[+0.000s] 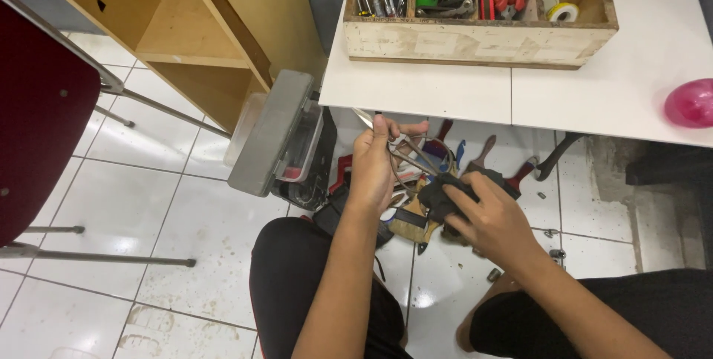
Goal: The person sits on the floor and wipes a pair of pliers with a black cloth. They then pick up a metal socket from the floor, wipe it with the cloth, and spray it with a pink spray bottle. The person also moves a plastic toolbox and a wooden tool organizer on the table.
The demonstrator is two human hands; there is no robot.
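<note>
My left hand (379, 170) grips a pair of metal scissors (405, 151) by the handles, the blades pointing up and left toward the table edge. My right hand (486, 214) holds a crumpled black cloth (443, 194) pressed against the scissors' lower part. Both hands are over my lap, above tools scattered on the tiled floor (148, 203). My knees in black shorts frame the bottom of the view.
A wooden toolbox (475, 36) full of pliers, wrenches and a tape roll sits on the white table (594, 84), with a pink ball (691, 103) at the right. A grey tool case (275, 132) leans by a wooden shelf (193, 32). A red chair (37, 106) stands left.
</note>
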